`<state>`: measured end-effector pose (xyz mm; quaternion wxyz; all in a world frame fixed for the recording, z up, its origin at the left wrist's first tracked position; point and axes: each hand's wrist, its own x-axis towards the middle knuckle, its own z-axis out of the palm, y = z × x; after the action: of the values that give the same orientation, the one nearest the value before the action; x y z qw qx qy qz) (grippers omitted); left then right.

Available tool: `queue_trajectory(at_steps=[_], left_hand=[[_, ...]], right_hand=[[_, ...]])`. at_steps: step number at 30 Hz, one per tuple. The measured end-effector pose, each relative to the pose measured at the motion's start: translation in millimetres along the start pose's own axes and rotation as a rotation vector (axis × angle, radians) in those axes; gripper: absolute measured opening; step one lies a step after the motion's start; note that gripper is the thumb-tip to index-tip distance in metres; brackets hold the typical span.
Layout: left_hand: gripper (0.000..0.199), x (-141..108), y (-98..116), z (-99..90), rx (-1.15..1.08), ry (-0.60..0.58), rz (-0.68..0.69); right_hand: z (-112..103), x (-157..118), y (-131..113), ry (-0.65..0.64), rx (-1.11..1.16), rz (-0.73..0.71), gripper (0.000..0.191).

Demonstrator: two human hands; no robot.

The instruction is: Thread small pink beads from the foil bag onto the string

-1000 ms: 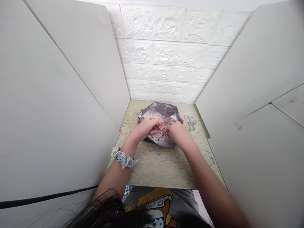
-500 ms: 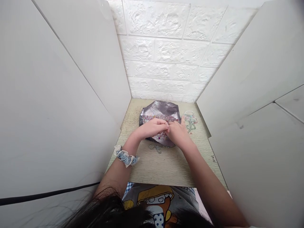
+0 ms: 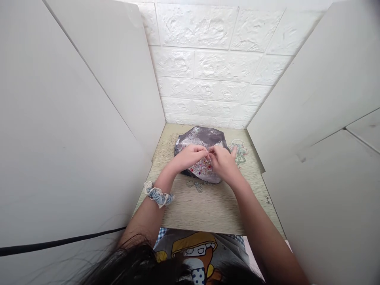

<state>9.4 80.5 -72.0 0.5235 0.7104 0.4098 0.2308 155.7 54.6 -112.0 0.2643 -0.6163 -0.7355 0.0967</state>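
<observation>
An opened-out silvery grey bag (image 3: 204, 135) lies on the small wooden table, with many small multicoloured beads (image 3: 203, 168) spread on it. Above the beads, my left hand (image 3: 192, 154) is closed in a pinch with its fingertips near those of the other hand. My right hand (image 3: 222, 160) is pinched too, its little finger stretched out to the right. Whatever sits between the fingertips is too small to make out. A blue and white scrunchie (image 3: 158, 196) circles my left wrist.
Strung bead loops (image 3: 240, 150) lie on the table (image 3: 204, 213) right of the bag, and another beaded piece (image 3: 196, 185) pokes out at its front. Small bits (image 3: 267, 200) lie near the right edge. White panels flank both sides; a white brick-pattern wall (image 3: 204, 87) stands behind.
My right hand has turned and lifted a little, its fingertips now beside my left fingertips. More of the beads below the hands show. My left hand has barely shifted.
</observation>
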Motion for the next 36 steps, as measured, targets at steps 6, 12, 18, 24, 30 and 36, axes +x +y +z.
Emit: queue_trajectory(at_steps=[6,12,18,24,30,36], left_hand=[[0.024,0,-3,-1.1,0.032,-0.009,0.041],[0.029,0,-1,-1.3,0.09,0.012,0.067],[0.031,-1,3,-0.3,0.117,0.042,0.071],[0.03,0,-2,-0.1,0.119,0.032,0.069],[0.03,1,-5,0.0,0.119,0.018,0.077],[0.031,1,-2,0.3,0.112,0.04,0.068]], right_hand=[[-9,0,0,0.102,0.751,0.06,0.013],[1,1,3,0.0,1.22,0.116,0.012],[4,1,5,0.002,1.281,0.139,0.012],[0,1,1,-0.004,1.182,0.129,0.01],[-4,0,-4,-0.002,1.06,0.118,0.01],[-3,0,-2,0.008,1.079,0.146,0.011]])
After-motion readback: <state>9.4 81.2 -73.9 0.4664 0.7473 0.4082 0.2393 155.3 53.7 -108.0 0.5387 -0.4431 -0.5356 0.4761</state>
